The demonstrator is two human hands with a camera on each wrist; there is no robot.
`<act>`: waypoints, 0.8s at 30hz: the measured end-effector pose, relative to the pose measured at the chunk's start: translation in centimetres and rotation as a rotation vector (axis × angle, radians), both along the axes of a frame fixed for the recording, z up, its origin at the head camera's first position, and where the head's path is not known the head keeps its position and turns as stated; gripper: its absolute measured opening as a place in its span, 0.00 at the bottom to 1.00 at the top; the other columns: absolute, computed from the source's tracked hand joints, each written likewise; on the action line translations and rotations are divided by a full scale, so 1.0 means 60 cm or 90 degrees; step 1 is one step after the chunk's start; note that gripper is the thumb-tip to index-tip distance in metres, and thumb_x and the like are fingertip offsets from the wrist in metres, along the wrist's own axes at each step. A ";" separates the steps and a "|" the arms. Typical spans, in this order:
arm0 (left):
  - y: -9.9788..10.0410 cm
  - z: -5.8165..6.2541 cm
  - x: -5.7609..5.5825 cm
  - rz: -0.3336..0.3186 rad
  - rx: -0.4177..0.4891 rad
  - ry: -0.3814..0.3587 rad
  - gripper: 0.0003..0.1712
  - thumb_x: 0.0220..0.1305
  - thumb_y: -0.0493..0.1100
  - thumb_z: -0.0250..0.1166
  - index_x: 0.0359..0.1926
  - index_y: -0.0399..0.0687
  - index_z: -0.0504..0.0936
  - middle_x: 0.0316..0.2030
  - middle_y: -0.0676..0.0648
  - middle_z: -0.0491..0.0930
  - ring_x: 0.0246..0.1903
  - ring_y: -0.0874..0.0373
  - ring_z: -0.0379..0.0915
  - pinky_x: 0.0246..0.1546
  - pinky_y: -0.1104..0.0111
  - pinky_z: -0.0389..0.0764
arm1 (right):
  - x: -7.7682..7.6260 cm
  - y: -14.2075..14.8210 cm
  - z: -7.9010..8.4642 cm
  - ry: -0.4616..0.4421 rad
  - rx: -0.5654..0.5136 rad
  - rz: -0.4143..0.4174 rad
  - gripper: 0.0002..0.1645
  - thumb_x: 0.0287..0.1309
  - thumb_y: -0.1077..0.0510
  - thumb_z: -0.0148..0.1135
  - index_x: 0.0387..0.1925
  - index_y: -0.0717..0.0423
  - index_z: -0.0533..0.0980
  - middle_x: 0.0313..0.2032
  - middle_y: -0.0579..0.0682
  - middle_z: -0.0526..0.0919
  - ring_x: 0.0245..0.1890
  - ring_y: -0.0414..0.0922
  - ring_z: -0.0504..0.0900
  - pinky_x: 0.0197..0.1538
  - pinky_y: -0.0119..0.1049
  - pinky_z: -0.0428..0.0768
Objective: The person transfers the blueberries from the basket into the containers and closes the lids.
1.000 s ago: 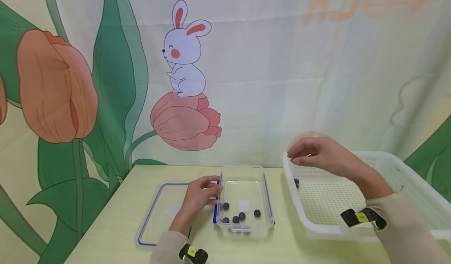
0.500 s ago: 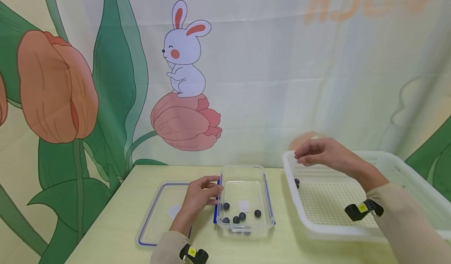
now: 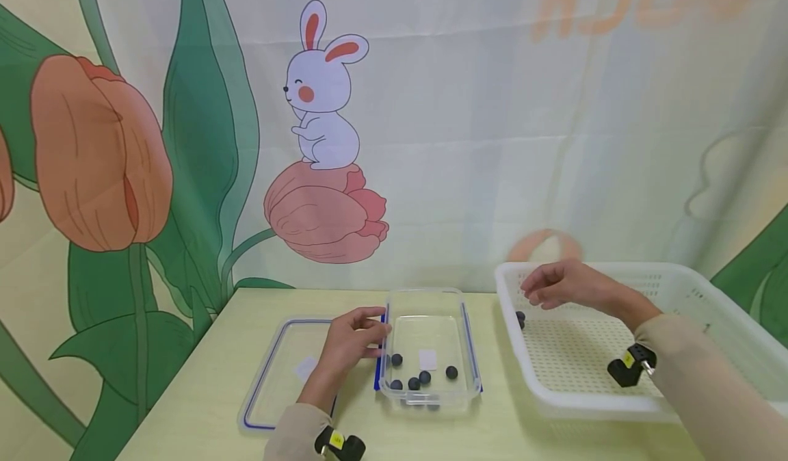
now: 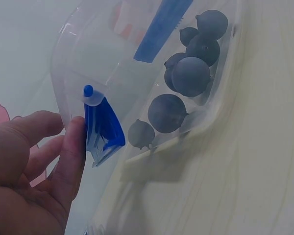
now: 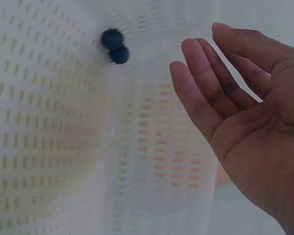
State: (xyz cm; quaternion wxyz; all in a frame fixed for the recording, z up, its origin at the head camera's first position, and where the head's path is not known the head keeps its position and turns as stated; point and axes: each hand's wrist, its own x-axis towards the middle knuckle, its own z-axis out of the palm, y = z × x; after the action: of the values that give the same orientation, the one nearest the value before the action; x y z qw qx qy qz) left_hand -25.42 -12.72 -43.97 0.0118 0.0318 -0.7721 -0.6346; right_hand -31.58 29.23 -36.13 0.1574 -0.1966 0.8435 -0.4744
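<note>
My left hand [image 3: 349,343] rests with its fingers against the left side of a clear plastic food box [image 3: 425,401], by the blue latch [image 4: 103,125] seen in the left wrist view. Several dark blue, blueberry-like balls [image 3: 452,373] with small nubs lie on the box's floor, mostly at its near end. Above the far left part of a white perforated basket [image 3: 535,372] hovers my right hand [image 3: 569,286], fingers loosely bent and nothing held. Two more such balls [image 5: 118,53] sit together by the basket's left wall, just below that hand's fingertips.
A clear lid [image 3: 261,379] with a blue seal lies left of the box, partly hidden by my left forearm. White paper squares [image 3: 427,360] show in the box and on the lid. A printed curtain [image 3: 443,139] hangs behind the pale table [image 3: 178,406].
My right hand has moved slightly right and down, from over the basket's left rim to lower over its inside. The left hand and the box have stayed put.
</note>
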 end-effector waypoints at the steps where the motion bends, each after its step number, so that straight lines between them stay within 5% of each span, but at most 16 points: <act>1: 0.000 -0.001 0.000 0.000 -0.001 0.000 0.23 0.68 0.41 0.74 0.63 0.45 0.85 0.44 0.43 0.83 0.40 0.53 0.86 0.38 0.66 0.90 | -0.002 0.001 -0.005 -0.004 0.007 0.000 0.21 0.70 0.61 0.69 0.58 0.72 0.79 0.51 0.60 0.87 0.51 0.50 0.86 0.55 0.45 0.87; 18: -0.001 0.000 0.001 -0.007 -0.003 0.004 0.23 0.69 0.42 0.74 0.63 0.45 0.85 0.45 0.43 0.82 0.40 0.53 0.85 0.38 0.67 0.90 | -0.019 -0.012 -0.067 -0.012 0.114 0.043 0.18 0.62 0.67 0.69 0.53 0.71 0.82 0.38 0.57 0.89 0.38 0.49 0.85 0.44 0.50 0.88; 24: 0.000 -0.002 -0.002 -0.005 -0.002 -0.002 0.22 0.69 0.42 0.74 0.63 0.46 0.85 0.44 0.44 0.82 0.40 0.54 0.85 0.38 0.66 0.90 | -0.019 -0.020 -0.075 0.020 0.132 0.076 0.11 0.64 0.67 0.69 0.47 0.68 0.85 0.30 0.53 0.87 0.29 0.46 0.80 0.35 0.43 0.84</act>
State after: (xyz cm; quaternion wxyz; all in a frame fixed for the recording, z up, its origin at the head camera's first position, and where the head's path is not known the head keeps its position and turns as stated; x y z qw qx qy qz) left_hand -25.52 -12.71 -44.07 0.0080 0.0301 -0.7730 -0.6336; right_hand -32.73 28.02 -40.64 0.1918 -0.2361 0.8773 -0.3712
